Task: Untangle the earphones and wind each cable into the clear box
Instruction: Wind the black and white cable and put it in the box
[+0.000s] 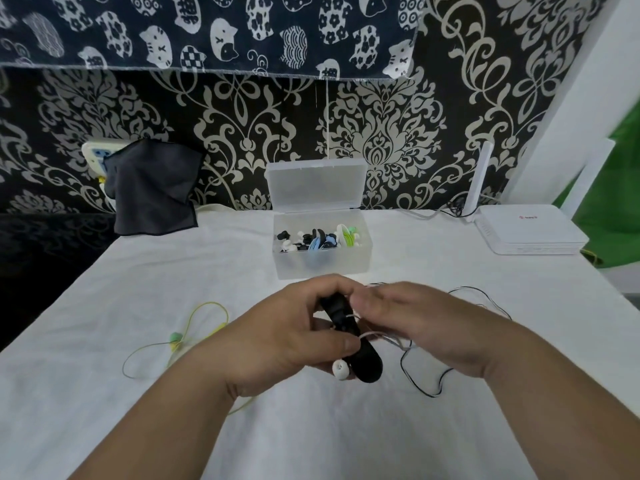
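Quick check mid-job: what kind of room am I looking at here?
Likely a home room, not a workshop: damask wallpaper, a cat-print cloth hung above, and a white router on the cloth-covered table.

- Wall [381, 140] papered black with cream damask scrolls
- Navy cat-print cloth [207, 29] hangs across its top
- White-covered table [173, 271] fills the foreground
- Dark cloth [152, 188] drapes over a wall socket [93, 152] at left
- White router [530, 230] on the table's right, green sheet [623, 188] beyond
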